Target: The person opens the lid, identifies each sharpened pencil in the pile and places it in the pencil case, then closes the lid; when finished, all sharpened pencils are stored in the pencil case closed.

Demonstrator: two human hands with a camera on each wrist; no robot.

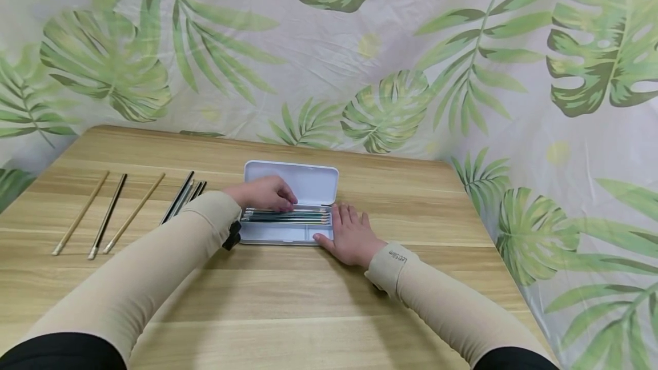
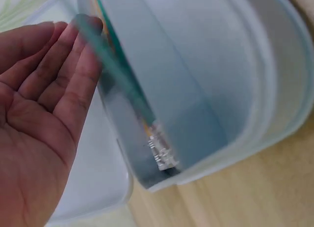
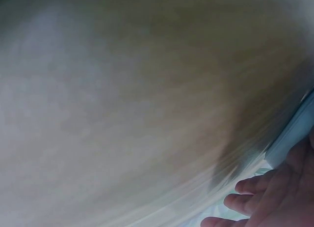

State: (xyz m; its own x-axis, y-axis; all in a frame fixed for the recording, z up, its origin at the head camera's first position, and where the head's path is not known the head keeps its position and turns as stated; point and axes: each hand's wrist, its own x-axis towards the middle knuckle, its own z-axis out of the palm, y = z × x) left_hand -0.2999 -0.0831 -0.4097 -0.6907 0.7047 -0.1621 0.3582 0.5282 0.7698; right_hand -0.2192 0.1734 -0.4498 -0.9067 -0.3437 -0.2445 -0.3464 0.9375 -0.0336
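Observation:
A white pencil case (image 1: 272, 234) lies with its lid (image 1: 313, 184) raised at the back. Several green pencils (image 1: 288, 221) lie side by side inside it. Over the case's back part is my left hand (image 1: 264, 193), fingers loosely bent. In the left wrist view, a blurred green pencil (image 2: 115, 67) with a silver ferrule crosses in front of the fingertips; the thumb stands apart from them. My right hand (image 1: 354, 236) rests spread at the case's right end, its thumb by the front corner. The right wrist view shows only part of its fingers.
Left of the case, a black pencil (image 1: 108, 216) and two natural-wood pencils (image 1: 82, 212) lie apart on the wooden table (image 1: 308, 301). Several dark pencils (image 1: 178, 196) beside them are partly hidden by the left sleeve (image 1: 169, 256). A leaf-patterned cloth (image 1: 329, 44) hangs behind.

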